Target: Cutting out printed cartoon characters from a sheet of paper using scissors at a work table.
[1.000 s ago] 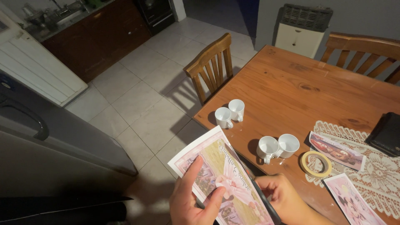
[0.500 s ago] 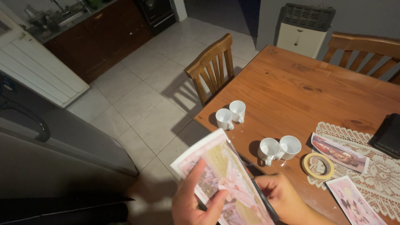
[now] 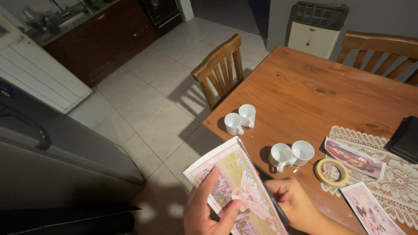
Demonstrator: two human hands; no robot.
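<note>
1. My left hand (image 3: 209,213) holds a printed pink sheet (image 3: 237,182) with a bow picture, off the near left corner of the desk (image 3: 331,82), above the tiled floor (image 3: 143,113). Fingers clamped on it: thumb on the printed face, the others behind.
2. My right hand (image 3: 298,204) is at the sheet's right edge, fingers closed on a dark handle; a thin dark blade runs up along that edge. Scissors probably, cannot tell for sure.
3. Two white cups (image 3: 240,118) stand touching near the desk's left edge.
4. Another pair of white cups (image 3: 291,153) stands just beyond my right hand.
5. Roll of tape (image 3: 332,171) lies flat beside that pair, at the edge of a lace mat (image 3: 392,182).
6. Two more printed sheets (image 3: 355,153) lie on the mat.
7. Wooden chair (image 3: 220,69) at the left edge.
</note>
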